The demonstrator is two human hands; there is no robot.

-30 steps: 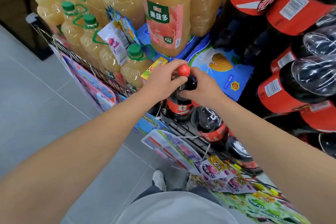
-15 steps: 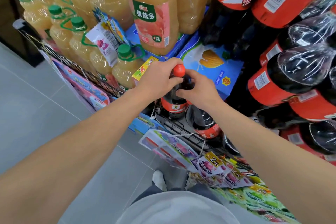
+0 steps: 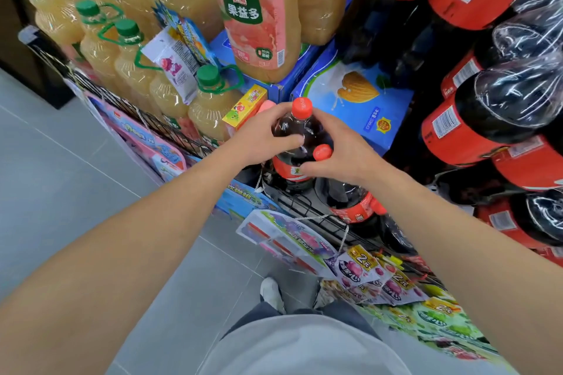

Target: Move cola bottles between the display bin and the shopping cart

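A dark cola bottle (image 3: 293, 130) with a red cap and red label stands upright at the corner of the black wire display bin (image 3: 307, 209). My left hand (image 3: 259, 135) grips its shoulder from the left, thumb across the front. My right hand (image 3: 345, 151) grips it from the right, thumb down on the label. The cap stands free above my fingers. A second cola bottle (image 3: 350, 202) sits in the bin just below my right hand, and another red cap (image 3: 323, 151) shows beside my right palm. No shopping cart is in view.
Shrink-wrapped packs of large cola bottles (image 3: 475, 119) are stacked at the right. Yellow juice bottles with green caps (image 3: 210, 100) fill the rack to the left, with blue cartons (image 3: 365, 100) behind. Snack packets (image 3: 362, 265) hang from the bin's front. Grey floor tiles (image 3: 76, 192) lie at the left.
Both hands have slid down from the cap and neck to the bottle's shoulder, leaving the red cap uncovered. The view has shifted slightly.
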